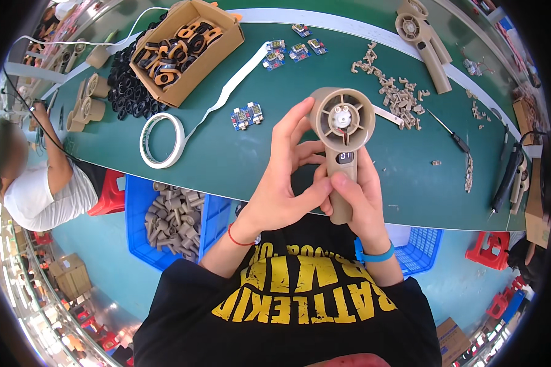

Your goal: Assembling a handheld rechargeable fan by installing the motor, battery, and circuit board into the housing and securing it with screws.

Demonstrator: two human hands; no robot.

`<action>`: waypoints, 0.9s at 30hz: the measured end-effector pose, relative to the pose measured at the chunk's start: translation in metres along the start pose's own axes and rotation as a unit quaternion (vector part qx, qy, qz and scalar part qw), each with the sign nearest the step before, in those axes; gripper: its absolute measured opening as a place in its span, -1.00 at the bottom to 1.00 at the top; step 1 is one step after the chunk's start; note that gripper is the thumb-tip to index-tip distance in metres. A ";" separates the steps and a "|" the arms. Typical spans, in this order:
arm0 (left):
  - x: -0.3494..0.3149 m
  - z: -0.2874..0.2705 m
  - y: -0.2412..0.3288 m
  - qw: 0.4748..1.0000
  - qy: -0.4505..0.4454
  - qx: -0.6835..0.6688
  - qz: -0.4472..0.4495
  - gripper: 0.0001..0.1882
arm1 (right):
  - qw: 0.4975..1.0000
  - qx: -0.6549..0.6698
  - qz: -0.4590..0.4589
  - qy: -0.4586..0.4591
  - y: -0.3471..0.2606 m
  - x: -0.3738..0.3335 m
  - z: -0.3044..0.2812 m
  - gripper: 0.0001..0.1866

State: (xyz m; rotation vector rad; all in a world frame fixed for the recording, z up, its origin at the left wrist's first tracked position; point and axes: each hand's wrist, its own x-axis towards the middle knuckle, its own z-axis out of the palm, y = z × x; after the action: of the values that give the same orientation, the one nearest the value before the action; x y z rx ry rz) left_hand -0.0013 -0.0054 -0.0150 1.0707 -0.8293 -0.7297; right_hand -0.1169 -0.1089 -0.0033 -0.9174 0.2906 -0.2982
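Observation:
A beige handheld fan (341, 211) is held upright between my hands, just above the near edge of the green table. Its round head shows spokes and a white hub, and a small lit display sits below on the neck. My left hand (286, 168) wraps the head's left side, with its thumb at the handle. My right hand (364, 194) grips the handle from the right, its thumb pressed on the front below the display. A white strip (388, 115) sticks out right of the fan head; where it is attached is hidden.
Small beige clips (401, 101) lie beyond the fan, with a screwdriver (450, 131) to their right. A white tape roll (161, 140), circuit boards (247, 116) and a carton (209, 64) of orange-black rings occupy the left. A blue crate (142, 235) stands below; a co-worker (40, 177) sits far left.

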 end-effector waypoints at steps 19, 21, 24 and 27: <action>0.003 -0.002 0.005 0.999 -0.002 -0.026 -0.028 -0.04 | 0.995 -0.089 -0.011 0.041 0.003 -0.001 0.007 -0.38; 0.002 -0.002 0.005 0.999 -0.001 -0.027 -0.030 -0.04 | 0.995 -0.086 -0.009 0.042 0.003 0.000 0.008 -0.38; 0.002 -0.003 0.005 0.999 -0.001 -0.027 -0.032 -0.04 | 0.996 -0.082 -0.005 0.047 0.003 0.001 0.009 -0.38; 0.002 -0.003 0.005 0.999 -0.006 -0.027 -0.033 -0.04 | 0.993 -0.112 -0.001 0.045 0.001 0.000 0.008 -0.40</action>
State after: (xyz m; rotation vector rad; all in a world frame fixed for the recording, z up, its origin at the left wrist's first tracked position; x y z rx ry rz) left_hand 0.0029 -0.0043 -0.0103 1.0497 -0.7819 -0.8104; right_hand -0.1136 -0.1024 0.0010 -1.1271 0.4132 -0.3136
